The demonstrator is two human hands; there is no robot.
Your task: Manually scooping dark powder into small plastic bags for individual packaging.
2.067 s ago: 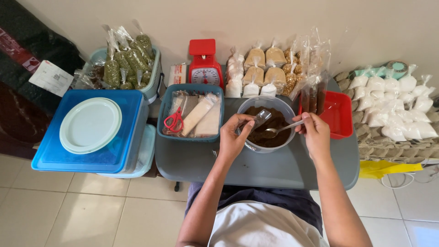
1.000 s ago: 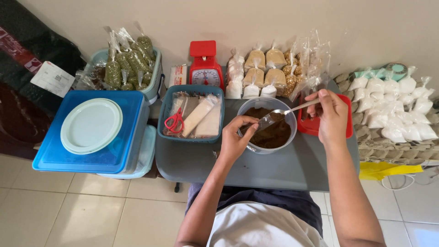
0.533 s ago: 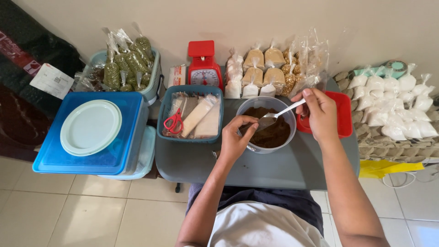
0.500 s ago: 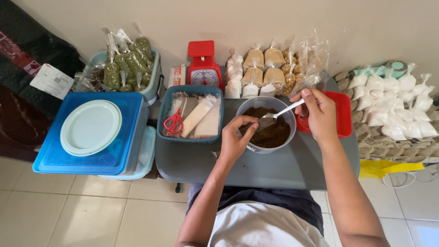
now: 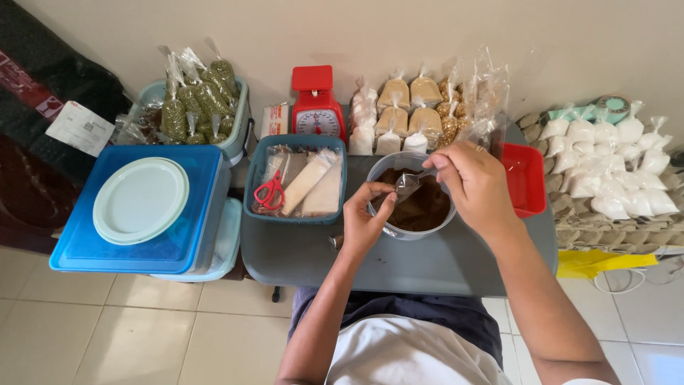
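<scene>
Hands: left hand (image 5: 365, 217) pinches one small clear bag (image 5: 407, 185) over the tub; right hand (image 5: 472, 185) curls, gripping one spoon (image 5: 425, 173).
Tub (image 5: 407, 229): one, brown powder, on desk (image 5: 306, 253).
Scissors (image 5: 270, 192): one pair, red.

This looks like a home packing corner for small goods sold by weight. A grey worktop (image 5: 427, 264) stands against a plain wall over a pale tiled floor (image 5: 121, 335). At the top centre sits a red kitchen scale (image 5: 318, 107), flanked by tied plastic bags of green beans (image 5: 192, 93), brown powder (image 5: 410, 103) and white granules (image 5: 613, 164) at the right edge.
</scene>
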